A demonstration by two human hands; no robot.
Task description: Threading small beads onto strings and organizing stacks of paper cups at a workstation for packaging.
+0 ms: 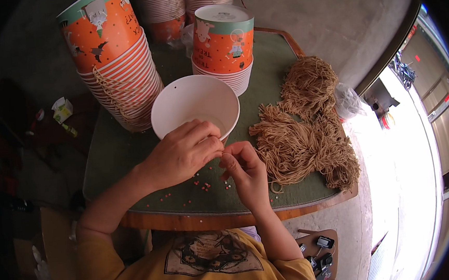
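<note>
Green felt covers the desk (131, 146), bare concrete floor beyond. At centre frame the left hand (181, 153) clamps the near rim of a white paper cup (195, 106), light, thin-walled and easily crushed, so best held at its rolled rim. The right hand (245, 170) pinches something too small to tell. Tan string bundles (302, 129) lie right.

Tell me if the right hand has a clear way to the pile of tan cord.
Probably yes. The right hand sits at the rim of the white paper bucket, and the tan cord pile lies just to its right on the green tabletop, with only bare surface between them.
</note>
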